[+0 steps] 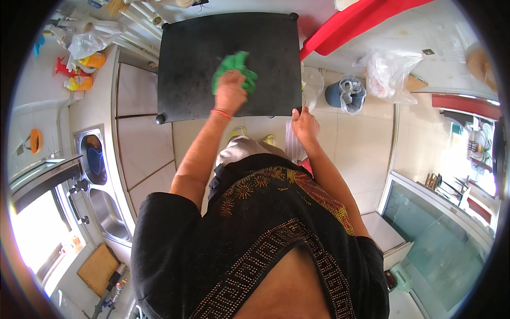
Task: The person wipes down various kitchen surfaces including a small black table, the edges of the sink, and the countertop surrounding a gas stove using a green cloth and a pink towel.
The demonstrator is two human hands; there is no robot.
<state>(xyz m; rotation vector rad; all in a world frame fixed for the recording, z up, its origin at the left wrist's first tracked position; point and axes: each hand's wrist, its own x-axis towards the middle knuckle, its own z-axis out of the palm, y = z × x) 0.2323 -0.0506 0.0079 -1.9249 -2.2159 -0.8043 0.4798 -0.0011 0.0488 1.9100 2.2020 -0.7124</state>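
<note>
A black rectangular panel (191, 60) with round knobs at its corners lies before me above the tiled floor, its surface smudged. My left hand (230, 91), a red band at its wrist, presses a crumpled green cloth (249, 77) onto the middle of the panel; hand and cloth are slightly blurred. At the near right corner, my right hand (306, 127) holds the panel's edge, its thumb showing by the corner and the other fingers partly hidden. What supports the panel is hidden beneath it.
To the left, a counter holds a double steel sink (106, 211) and orange bottles (81, 83). Right of the panel stand a lined blue bin (338, 95) and a clear plastic bag (384, 75). Red fabric (338, 30) hangs behind at right. A glass sliding door (430, 239) is at lower right.
</note>
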